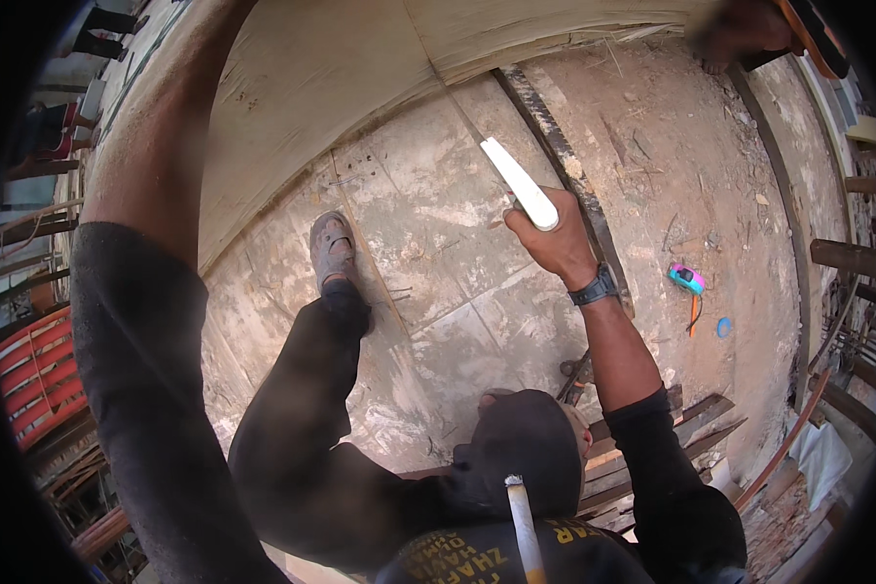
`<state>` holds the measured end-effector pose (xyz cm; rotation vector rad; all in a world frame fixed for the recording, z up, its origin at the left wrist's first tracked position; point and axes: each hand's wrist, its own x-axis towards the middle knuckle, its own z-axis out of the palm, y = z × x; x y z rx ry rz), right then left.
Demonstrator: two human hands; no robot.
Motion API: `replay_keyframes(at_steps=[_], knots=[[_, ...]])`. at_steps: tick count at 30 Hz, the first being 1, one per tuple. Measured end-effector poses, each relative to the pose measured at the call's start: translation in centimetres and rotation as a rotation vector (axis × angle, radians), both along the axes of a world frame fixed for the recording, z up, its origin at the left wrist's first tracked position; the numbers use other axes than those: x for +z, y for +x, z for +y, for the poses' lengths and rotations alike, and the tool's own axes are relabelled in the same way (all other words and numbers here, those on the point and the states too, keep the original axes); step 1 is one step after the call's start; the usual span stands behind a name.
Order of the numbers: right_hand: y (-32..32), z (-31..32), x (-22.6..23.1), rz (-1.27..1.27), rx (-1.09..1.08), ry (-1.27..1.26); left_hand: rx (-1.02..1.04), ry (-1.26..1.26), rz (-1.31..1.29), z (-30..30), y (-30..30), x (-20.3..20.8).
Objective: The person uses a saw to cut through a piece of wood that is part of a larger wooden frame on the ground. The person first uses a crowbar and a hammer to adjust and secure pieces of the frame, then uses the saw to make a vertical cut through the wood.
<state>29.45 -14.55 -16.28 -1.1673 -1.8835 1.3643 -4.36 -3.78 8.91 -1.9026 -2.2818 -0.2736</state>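
My right hand (553,238) grips a long flat white tool (519,182). The tool's far tip points up-left and reaches the edge of a large pale plywood sheet (331,68) lying on the floor. A dark wristwatch (595,287) sits on that wrist. My left arm (156,165), in a black sleeve, stretches up along the sheet's left side. Its hand is cut off by the top of the picture. My foot in a grey shoe (332,247) rests on the stained concrete floor (438,292) just below the sheet. A white stick (523,526) hangs at my chest.
A pink and blue tape measure (686,279) and a small blue cap (723,327) lie on the dusty floor to the right. Another person's foot (740,34) shows at the top right. Wooden planks (691,419) lie at the lower right, red stacked seats (34,375) at the left.
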Motion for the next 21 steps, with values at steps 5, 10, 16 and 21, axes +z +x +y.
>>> replay_keyframes(at_steps=[5, 10, 16, 21], knots=[[2.1, -7.9, 2.9, 0.088, -0.06, -0.052, -0.017, 0.013, -0.017, -1.6, -3.2, -0.9], [-1.4, -3.1, 4.5, -0.005, -0.02, 0.034, -0.064, 0.049, 0.004, 0.2, -1.3, -0.6], [-0.5, -4.9, 4.2, 0.191, -0.037, 0.184, -0.073, 0.108, 0.115, -0.8, -3.6, -1.2], [-0.9, -5.5, 4.2, 0.154, -0.015, 0.051, -0.089, 0.099, -0.08, -0.9, -1.9, -0.1]])
